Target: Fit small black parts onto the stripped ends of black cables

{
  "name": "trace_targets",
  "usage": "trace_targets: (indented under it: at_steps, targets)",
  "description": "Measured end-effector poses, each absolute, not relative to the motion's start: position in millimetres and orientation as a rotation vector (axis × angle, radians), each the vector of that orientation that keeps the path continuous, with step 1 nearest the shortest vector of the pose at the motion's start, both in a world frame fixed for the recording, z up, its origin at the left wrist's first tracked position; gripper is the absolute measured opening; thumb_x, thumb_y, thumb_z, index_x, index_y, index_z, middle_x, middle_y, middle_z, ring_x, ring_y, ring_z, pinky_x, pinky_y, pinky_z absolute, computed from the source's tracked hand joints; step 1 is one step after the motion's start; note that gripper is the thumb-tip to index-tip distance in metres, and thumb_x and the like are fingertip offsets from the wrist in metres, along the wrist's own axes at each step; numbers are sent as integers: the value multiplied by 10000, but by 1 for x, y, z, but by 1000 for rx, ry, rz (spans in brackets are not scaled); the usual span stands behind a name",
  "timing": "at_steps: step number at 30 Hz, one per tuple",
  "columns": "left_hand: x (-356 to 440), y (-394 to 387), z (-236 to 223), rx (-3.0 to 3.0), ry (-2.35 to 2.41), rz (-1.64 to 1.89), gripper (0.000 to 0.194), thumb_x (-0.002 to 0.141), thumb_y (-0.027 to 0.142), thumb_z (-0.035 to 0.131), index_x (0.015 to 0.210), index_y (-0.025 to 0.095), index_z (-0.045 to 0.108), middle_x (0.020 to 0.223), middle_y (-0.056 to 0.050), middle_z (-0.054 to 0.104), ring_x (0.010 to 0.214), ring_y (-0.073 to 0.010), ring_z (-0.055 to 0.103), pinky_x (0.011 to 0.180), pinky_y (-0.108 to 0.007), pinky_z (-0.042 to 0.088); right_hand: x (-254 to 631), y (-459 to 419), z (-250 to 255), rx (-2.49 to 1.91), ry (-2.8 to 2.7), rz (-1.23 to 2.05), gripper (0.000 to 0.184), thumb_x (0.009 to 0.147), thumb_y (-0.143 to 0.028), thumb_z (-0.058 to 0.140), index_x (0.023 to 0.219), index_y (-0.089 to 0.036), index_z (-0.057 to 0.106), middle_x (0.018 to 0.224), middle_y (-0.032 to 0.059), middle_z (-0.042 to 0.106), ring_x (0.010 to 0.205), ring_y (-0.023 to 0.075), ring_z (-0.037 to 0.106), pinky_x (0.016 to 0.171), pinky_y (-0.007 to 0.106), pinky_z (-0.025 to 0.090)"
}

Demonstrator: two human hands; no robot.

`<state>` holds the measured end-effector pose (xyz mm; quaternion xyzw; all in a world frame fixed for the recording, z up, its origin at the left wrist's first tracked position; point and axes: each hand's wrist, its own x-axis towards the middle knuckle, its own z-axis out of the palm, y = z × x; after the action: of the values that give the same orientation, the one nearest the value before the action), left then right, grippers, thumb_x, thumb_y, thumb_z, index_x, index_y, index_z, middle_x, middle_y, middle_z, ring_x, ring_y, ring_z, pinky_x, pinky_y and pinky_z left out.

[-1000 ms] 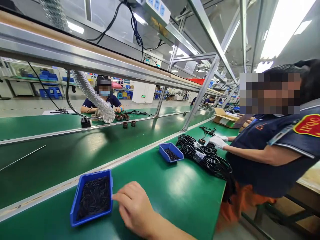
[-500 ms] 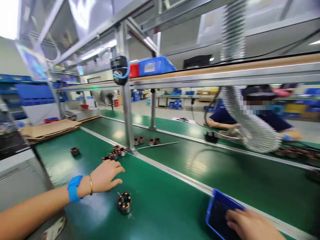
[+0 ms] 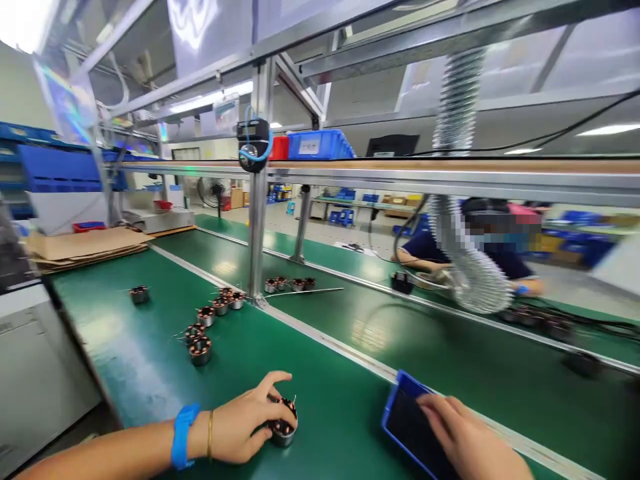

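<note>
My left hand [image 3: 250, 421], with a blue band and a gold bangle at the wrist, is at a copper-wound motor stator [image 3: 284, 437] on the green bench. Its thumb lies against the stator's side and a finger reaches over the top, while another finger sticks out above. At the lower right is a small blue bin [image 3: 391, 427] with a dark inside. My right hand [image 3: 467, 433] reaches over that bin, fingers pressed together and bent down into it; whatever is at their tips is hidden. More motor stators [image 3: 200, 350] stand in a row beyond my left hand.
A lone stator [image 3: 139, 295] sits farther left. An aluminium post [image 3: 257, 233] rises from the metal strip dividing the bench, with several stators [image 3: 299, 285] and a thin rod [image 3: 320, 291] behind it. A co-worker [image 3: 425, 250] sits across, partly behind a flexible duct [image 3: 480, 280].
My left hand has moved right and nearer, away from the row of stators and onto the single stator. My right hand stays at the blue bin. The view has shifted slightly.
</note>
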<state>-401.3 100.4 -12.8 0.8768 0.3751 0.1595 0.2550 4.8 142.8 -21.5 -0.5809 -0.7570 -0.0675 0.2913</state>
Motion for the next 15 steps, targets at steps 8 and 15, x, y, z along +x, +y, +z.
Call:
trace_targets:
  at_steps: [8, 15]
  targets:
    - [-306, 113, -68, 2495, 613, 651, 311, 767, 183, 790, 1013, 321, 659, 1313, -29, 412, 1070, -209, 595, 956, -318, 525, -8, 125, 4, -1681, -1700, 253, 306, 905, -434, 468, 801, -230, 672, 752, 50, 728, 679, 228, 682, 630, 305, 494]
    - [-285, 101, -55, 2312, 431, 678, 456, 710, 5, 750, 1045, 297, 649, 1245, -24, 533, 1092, -203, 600, 971, -294, 483, -37, 63, -21, -1548, -1704, 706, 399, 940, -526, 455, 776, -199, 613, 688, 15, 625, 645, 166, 591, 583, 233, 464]
